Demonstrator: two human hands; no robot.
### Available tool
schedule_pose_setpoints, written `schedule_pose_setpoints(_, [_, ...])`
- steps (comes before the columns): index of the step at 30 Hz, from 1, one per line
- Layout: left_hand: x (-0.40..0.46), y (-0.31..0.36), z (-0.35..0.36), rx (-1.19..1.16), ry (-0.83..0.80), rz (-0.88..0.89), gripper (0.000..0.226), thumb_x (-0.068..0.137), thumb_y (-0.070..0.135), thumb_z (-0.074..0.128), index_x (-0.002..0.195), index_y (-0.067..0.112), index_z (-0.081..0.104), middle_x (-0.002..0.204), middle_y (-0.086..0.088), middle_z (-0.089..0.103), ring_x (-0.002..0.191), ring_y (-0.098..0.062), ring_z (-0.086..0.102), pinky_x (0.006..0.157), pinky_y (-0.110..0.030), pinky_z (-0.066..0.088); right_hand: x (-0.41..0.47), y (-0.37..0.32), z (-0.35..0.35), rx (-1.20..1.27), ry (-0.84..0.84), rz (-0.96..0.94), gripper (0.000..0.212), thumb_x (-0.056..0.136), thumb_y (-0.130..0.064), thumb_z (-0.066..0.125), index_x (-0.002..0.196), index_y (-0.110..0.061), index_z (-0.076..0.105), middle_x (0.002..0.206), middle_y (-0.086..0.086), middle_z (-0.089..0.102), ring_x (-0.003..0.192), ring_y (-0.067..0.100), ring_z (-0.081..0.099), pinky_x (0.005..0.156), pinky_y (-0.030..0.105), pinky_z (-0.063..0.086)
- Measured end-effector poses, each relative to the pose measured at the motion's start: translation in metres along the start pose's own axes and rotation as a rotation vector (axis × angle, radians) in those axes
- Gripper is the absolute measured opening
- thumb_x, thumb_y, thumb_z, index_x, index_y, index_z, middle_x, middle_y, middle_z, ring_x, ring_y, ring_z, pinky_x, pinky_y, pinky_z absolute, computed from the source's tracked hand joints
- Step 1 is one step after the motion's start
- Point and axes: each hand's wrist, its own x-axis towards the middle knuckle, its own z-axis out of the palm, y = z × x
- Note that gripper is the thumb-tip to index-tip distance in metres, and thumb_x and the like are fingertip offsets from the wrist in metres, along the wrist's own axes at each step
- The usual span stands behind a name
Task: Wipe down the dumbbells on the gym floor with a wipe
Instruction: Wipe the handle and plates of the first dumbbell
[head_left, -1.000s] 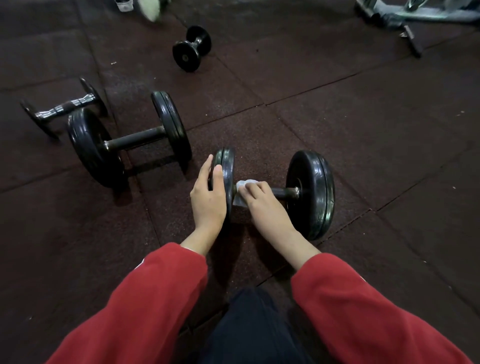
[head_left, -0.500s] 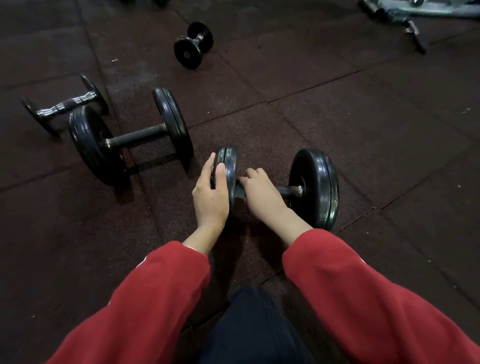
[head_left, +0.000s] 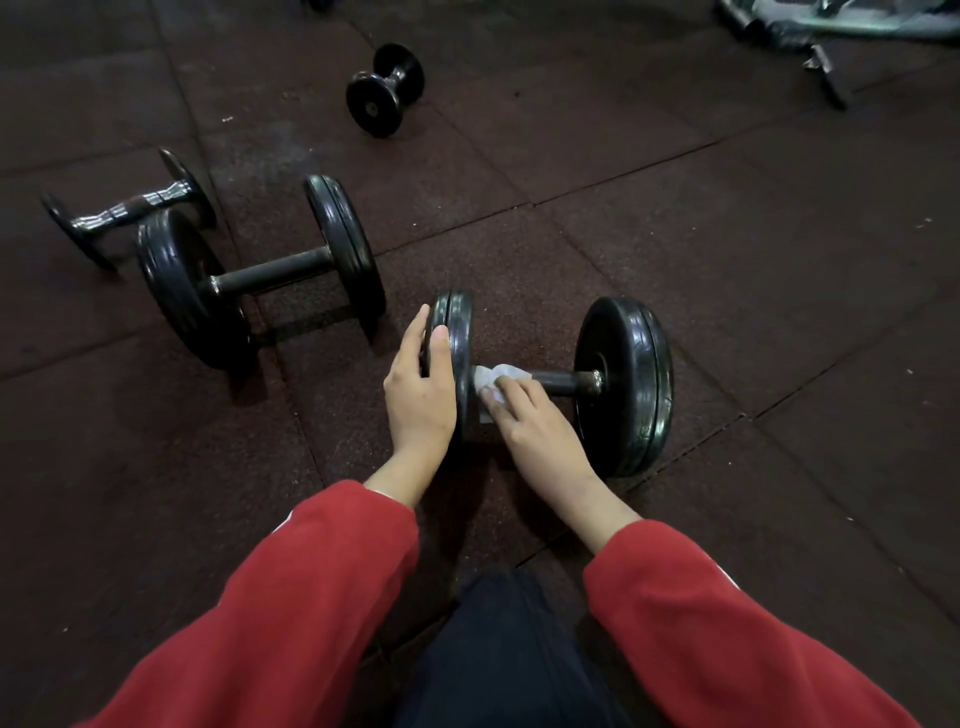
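A black dumbbell (head_left: 626, 384) lies on the dark rubber floor in front of me. My left hand (head_left: 421, 395) holds its left plate, fingers on the outer face and thumb along the rim. A crumpled white wipe (head_left: 493, 378) sits on the left end of the bar, where my right hand (head_left: 535, 431) presses it against the bar with curled fingers. Another large black dumbbell (head_left: 270, 273) lies to the left. Behind it is a slim chrome-handled dumbbell (head_left: 127, 208). A small black dumbbell (head_left: 385, 89) rests farther back.
Grey metal gym equipment (head_left: 826, 26) stretches across the top right corner. Rubber floor tiles (head_left: 727, 260) spread to the right. My red sleeves and dark trousers fill the bottom of the view.
My right hand has slid along the bar next to the left plate, and the white wipe shows again under its fingertips. My left hand stays on the plate.
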Motion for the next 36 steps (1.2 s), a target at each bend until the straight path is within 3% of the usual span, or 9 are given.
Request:
schedule_pose_setpoints(3, [0.000,0.001,0.000,-0.001,0.007,0.003,0.038,0.097,0.028,0.044,0.133,0.017,0.050,0.137,0.001,0.052,0.128,-0.009,0.043,0.097,-0.005,0.024,-0.013,0.003,-0.001,0.042,0.033,0.170,0.043,0.071,-0.002,0.054,0.113,0.003,0.063,0.104,0.019,0.064,0.099,0.030,0.054,0.074,0.034,0.057])
schedule_pose_setpoints(7, [0.001,0.002,0.001,-0.008,0.002,-0.014,0.038,0.097,0.029,0.043,0.133,0.019,0.050,0.138,0.003,0.051,0.129,-0.007,0.042,0.097,-0.005,0.023,-0.011,0.002,-0.001,0.068,0.022,0.216,0.046,0.075,-0.001,0.039,0.114,0.005,0.062,0.106,0.022,0.063,0.103,0.027,0.040,0.072,0.034,0.057])
schedule_pose_setpoints(10, [-0.001,0.001,0.000,-0.005,-0.003,-0.013,0.039,0.097,0.030,0.042,0.134,0.019,0.049,0.138,0.004,0.051,0.129,-0.006,0.042,0.098,-0.006,0.024,-0.014,0.003,0.001,0.094,-0.022,0.180,0.054,0.064,0.009,0.072,0.116,0.006,0.061,0.109,0.023,0.062,0.104,0.027,0.038,0.066,0.033,0.058])
schedule_pose_setpoints(15, [-0.002,0.002,-0.001,-0.001,-0.004,-0.003,0.039,0.097,0.030,0.042,0.134,0.018,0.049,0.138,0.003,0.050,0.129,-0.007,0.041,0.098,-0.006,0.024,-0.016,0.006,-0.002,0.119,0.048,0.348,0.052,0.069,0.011,0.048,0.121,0.007,0.056,0.115,0.024,0.058,0.103,0.028,0.043,0.081,0.038,0.054])
schedule_pose_setpoints(20, [-0.002,0.003,0.000,0.002,-0.003,-0.013,0.039,0.097,0.030,0.042,0.134,0.019,0.049,0.138,0.003,0.051,0.130,-0.008,0.042,0.096,-0.004,0.023,-0.011,0.000,-0.005,0.067,-0.003,0.344,0.048,0.073,0.004,0.048,0.120,0.003,0.058,0.109,0.016,0.061,0.095,0.027,0.055,0.069,0.031,0.056])
schedule_pose_setpoints(23, [-0.001,0.003,0.000,0.001,-0.006,-0.014,0.039,0.097,0.030,0.042,0.134,0.020,0.049,0.139,0.003,0.050,0.130,-0.008,0.041,0.096,-0.005,0.023,-0.005,0.005,-0.012,-0.028,-0.017,0.399,0.047,0.079,-0.003,0.032,0.119,0.001,0.058,0.104,0.013,0.060,0.091,0.026,0.057,0.069,0.030,0.054])
schedule_pose_setpoints(28, [-0.002,0.003,0.000,0.000,0.003,-0.024,0.038,0.097,0.029,0.042,0.133,0.019,0.049,0.138,0.002,0.051,0.130,-0.009,0.042,0.098,-0.007,0.024,0.012,-0.003,-0.027,-0.211,-0.138,0.471,0.038,0.070,-0.003,0.031,0.071,-0.006,0.069,0.067,0.006,0.060,0.061,0.021,0.060,0.045,0.023,0.047])
schedule_pose_setpoints(33, [-0.002,0.003,-0.001,-0.009,-0.005,-0.024,0.038,0.098,0.029,0.042,0.134,0.019,0.049,0.139,0.002,0.050,0.130,-0.009,0.041,0.096,-0.004,0.022,0.018,-0.003,-0.034,-0.292,-0.266,0.550,0.003,0.065,-0.008,0.067,0.064,-0.007,0.070,0.067,0.004,0.062,0.064,0.018,0.062,0.043,0.020,0.046])
schedule_pose_setpoints(36, [-0.002,0.003,-0.001,-0.015,-0.004,-0.023,0.038,0.098,0.029,0.042,0.134,0.018,0.049,0.139,0.002,0.051,0.129,-0.008,0.042,0.096,-0.004,0.023,0.018,-0.001,-0.033,-0.301,-0.370,0.619,0.017,0.061,-0.023,0.082,0.065,-0.009,0.073,0.071,0.004,0.064,0.069,0.018,0.063,0.045,0.020,0.047])
